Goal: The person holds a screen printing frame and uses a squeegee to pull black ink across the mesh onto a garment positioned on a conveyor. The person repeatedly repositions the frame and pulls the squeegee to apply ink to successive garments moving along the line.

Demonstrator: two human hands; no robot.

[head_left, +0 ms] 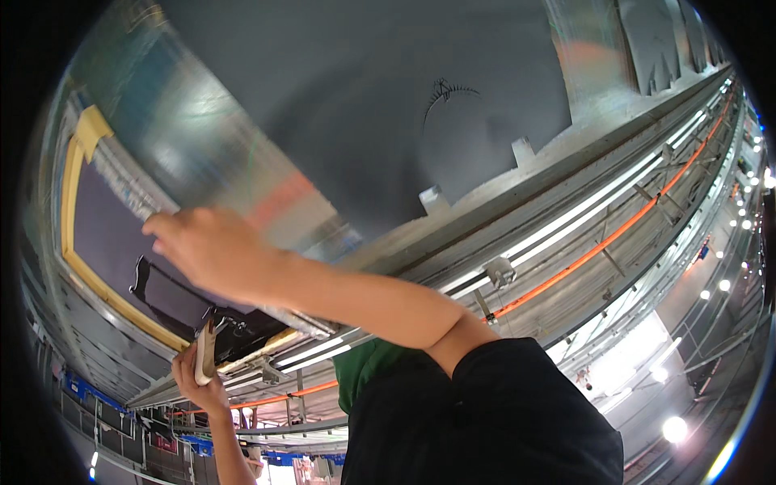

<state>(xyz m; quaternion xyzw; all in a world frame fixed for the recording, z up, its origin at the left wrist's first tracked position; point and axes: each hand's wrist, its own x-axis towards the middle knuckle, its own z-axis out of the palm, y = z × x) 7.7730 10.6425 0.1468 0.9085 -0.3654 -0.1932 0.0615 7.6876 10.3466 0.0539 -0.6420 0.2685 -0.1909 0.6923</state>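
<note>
My right hand (pixel 198 246) reaches across to the left, its fingers curled over the silver-taped edge of a printing screen (pixel 71 202); it is slightly blurred. Yellow edging surrounds the screen's dark purple mesh (pixel 105 214), with wet-looking black ink (pixel 250 341) in its near corner. Lower down, my left hand (pixel 194 384) is closed around a pale, flat, wooden-looking tool (pixel 206 354). The tool's upper end is by the ink, and its exact kind is unclear. Beyond the screen, a dark grey fabric panel (pixel 347 89) carries a spiky black curved print (pixel 453 90).
A metal rail (pixel 453 234) borders the long table, with small metal tabs (pixel 524 152) at the panel's edge. Along the side runs an orange cable (pixel 566 271). More grey panels (pixel 651 44) lie farther right. Green cloth (pixel 360 372) shows beside my black clothing.
</note>
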